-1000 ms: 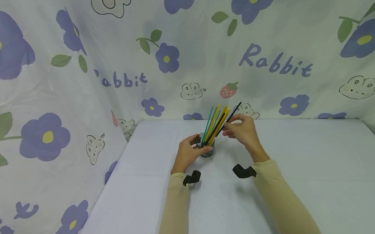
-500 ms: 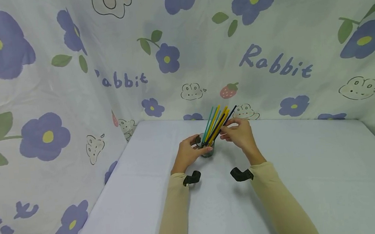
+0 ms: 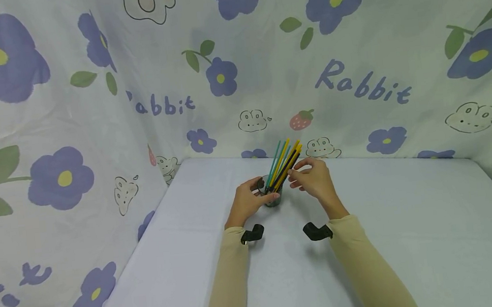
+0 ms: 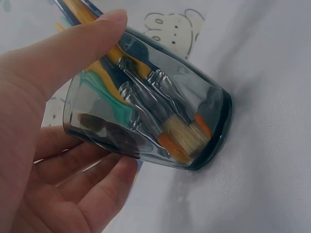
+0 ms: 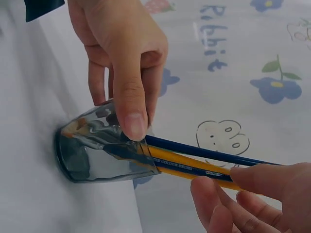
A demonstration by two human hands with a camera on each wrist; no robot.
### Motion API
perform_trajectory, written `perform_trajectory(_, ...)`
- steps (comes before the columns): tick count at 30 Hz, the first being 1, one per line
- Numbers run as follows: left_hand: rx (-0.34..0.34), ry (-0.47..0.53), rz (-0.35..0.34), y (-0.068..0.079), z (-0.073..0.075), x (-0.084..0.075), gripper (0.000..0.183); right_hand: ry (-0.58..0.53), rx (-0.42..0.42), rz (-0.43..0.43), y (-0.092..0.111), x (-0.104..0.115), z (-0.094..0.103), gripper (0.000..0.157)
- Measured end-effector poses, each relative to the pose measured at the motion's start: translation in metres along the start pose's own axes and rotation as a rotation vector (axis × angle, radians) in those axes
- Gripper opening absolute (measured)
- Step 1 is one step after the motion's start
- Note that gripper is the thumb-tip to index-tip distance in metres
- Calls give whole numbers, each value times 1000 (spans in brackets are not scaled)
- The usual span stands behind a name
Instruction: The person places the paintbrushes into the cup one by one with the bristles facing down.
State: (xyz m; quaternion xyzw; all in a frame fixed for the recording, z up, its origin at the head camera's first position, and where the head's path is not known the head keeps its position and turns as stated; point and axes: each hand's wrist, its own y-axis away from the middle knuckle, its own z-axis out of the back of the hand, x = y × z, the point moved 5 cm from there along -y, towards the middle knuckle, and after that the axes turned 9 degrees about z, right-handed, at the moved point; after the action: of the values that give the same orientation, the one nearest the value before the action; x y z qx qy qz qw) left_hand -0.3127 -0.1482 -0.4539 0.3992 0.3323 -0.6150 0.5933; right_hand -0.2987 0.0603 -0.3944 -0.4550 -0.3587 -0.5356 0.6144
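My left hand grips a clear grey glass cup, its thumb across the near side by the rim and its fingers behind. Several paintbrushes lean in the cup, bristles down near the base, with teal, yellow and dark blue handles fanning out to the upper right. My right hand is just right of the handles. In the right wrist view its thumb and forefinger pinch a dark blue paintbrush whose lower part is inside the cup. Its upper end is hidden by the fingers.
White cloth covers the table. Behind and at the left hangs a curtain printed with flowers and rabbits. Black wrist mounts sit on both beige sleeves.
The dark blue paintbrush in my right hand has slid down and left into the cup among the other handles. The right hand moved slightly left with it; the left hand stayed on the cup.
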Motion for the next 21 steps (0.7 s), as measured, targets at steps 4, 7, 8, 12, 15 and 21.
perform_trajectory(4,-7,-6,-5,-1,1,-1,93,2,-3,3,0,3,7,28)
perform_trajectory(7,-8,-12,-11,-1,1,-2,93,-7,-9,12,0,7,13,28)
perform_trajectory(8,-8,-12,-11,-1,1,-2,94,-9,-9,13,-1,8,15,29)
perform_trajectory(12,-8,-27,-6,-2,2,-2,97,-9,-24,28,0,11,23,30)
perform_trajectory(15,-3,-41,-6,-2,2,-1,99,6,-49,58,2,13,29,29)
perform_trajectory(21,2,-87,-3,0,2,2,103,66,-109,160,11,15,48,25)
